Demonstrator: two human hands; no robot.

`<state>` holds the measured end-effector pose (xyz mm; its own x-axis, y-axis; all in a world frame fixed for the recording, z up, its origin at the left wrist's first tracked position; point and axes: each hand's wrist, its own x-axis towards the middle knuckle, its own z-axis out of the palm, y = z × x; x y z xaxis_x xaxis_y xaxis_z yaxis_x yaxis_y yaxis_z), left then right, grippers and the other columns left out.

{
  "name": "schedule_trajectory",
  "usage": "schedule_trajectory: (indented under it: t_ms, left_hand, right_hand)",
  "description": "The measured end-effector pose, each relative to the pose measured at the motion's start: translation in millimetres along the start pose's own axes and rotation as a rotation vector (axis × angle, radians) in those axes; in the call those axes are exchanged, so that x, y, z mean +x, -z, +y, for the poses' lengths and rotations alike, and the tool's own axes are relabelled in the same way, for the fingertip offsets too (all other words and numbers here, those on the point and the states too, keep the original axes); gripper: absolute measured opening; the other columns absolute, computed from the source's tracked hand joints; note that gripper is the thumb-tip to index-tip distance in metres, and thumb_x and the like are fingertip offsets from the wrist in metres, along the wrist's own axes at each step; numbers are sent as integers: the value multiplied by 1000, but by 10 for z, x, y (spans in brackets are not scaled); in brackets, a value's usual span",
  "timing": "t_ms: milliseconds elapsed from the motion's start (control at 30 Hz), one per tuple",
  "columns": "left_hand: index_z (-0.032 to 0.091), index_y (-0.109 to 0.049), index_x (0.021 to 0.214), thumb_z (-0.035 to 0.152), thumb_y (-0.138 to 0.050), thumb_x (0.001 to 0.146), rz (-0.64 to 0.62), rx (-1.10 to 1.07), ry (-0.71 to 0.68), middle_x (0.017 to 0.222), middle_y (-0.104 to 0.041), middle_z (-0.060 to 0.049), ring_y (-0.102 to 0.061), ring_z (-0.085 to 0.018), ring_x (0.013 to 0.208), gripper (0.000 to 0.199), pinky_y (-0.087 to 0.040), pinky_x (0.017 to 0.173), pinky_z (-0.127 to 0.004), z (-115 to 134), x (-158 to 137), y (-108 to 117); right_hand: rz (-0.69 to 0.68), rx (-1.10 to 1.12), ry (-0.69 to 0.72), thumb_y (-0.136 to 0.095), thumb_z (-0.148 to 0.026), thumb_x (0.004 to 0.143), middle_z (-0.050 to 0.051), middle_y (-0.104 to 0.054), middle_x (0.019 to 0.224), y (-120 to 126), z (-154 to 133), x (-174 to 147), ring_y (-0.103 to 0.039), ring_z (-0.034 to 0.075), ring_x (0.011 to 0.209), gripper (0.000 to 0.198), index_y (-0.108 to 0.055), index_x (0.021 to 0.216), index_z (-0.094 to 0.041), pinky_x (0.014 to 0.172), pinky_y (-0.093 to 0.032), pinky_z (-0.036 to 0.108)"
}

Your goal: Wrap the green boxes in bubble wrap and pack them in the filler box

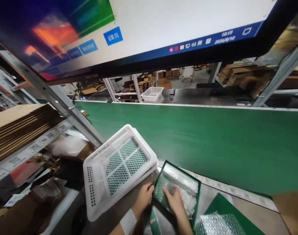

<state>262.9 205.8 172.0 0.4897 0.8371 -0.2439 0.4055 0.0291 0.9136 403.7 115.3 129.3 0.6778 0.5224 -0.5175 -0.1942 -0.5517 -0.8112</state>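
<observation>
Green at the walls: showing an open, rectangular box [199, 192] on the counter [263, 217], lying just right of the left hand [146, 194] and directly beneath the right hand [173, 197], the nearer of the two. Pointing one corner toward the smooth green conveyor belt [212, 137] beyond, showing no obvious long axis. Spreading the right thumb and fingers apart inside, over glossy, pimpled bubble wrap [179, 174] and crinkled white filler [189, 199]. Curling the left fingers at the box's left edge, leaving grip or mere touch impossible to tell. Showing, at left, a white plastic basket [126, 193] with latticed floor and slotted walls; at right, a flat green panel [218, 204] bearing a clear, bumpy bubble-wrap sheet [219, 225].
</observation>
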Motion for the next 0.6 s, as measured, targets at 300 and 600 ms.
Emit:
schedule_trajectory:
  t_ms: [300,600]
  left_hand:
    - [19,-68,72,29,-57,84,50,385,-82,69,-68,-4,-63,-21,69,19,-44,68,-33,115,-89,132]
    - [20,-73,70,7,-69,66,-194,509,-63,75,-75,-12,-73,-35,87,15,-57,92,-52,250,250,-278]
  right_hand:
    - [-24,230,-105,-73,-81,44,35,-50,152,386,-51,-351,-52,45,142,147,-25,159,-4,123,-38,52]
    - [-72,549,-186,-71,-84,47,17,-30,171,656,-91,-627,-35,29,156,117,-44,141,-18,81,-60,23]
